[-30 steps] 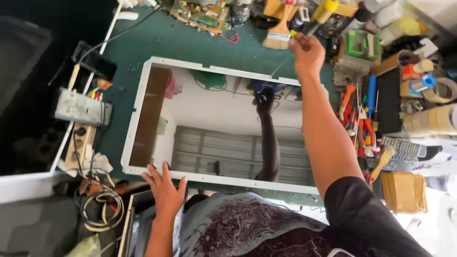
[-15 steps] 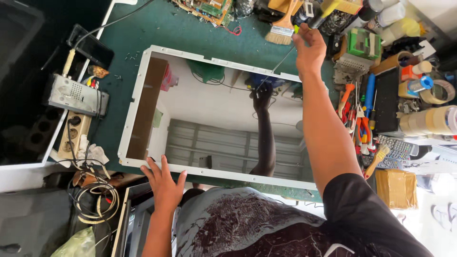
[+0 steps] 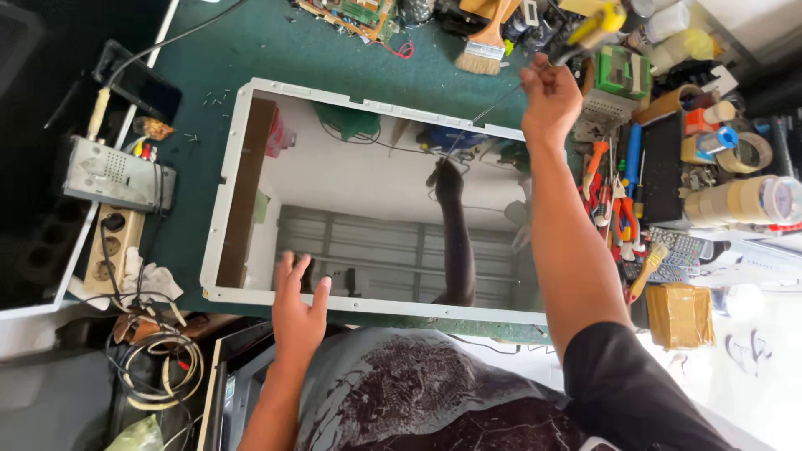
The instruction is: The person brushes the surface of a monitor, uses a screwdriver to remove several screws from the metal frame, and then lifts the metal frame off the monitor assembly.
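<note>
A large white-framed panel (image 3: 230, 179) with a mirror-like face lies flat on the green mat. My left hand (image 3: 299, 307) rests with fingers spread on the panel's near edge and holds nothing. My right hand (image 3: 549, 98) reaches across to the panel's far right corner and grips a screwdriver (image 3: 595, 27) with a yellow and black handle. Its thin shaft slants down-left to the far edge of the frame. My right arm shows as a dark reflection in the panel.
A paintbrush (image 3: 486, 43) and a circuit board (image 3: 349, 12) lie beyond the panel. Right of it are pliers and screwdrivers (image 3: 616, 196), tape rolls (image 3: 743, 199), a remote (image 3: 678, 250) and a cardboard box (image 3: 681, 315). Left are a grey box (image 3: 109, 174), a power strip (image 3: 113, 246) and cables (image 3: 163, 361).
My left hand has moved forward from the near side onto the panel's near edge. My right hand has stayed at the far right corner with the screwdriver.
</note>
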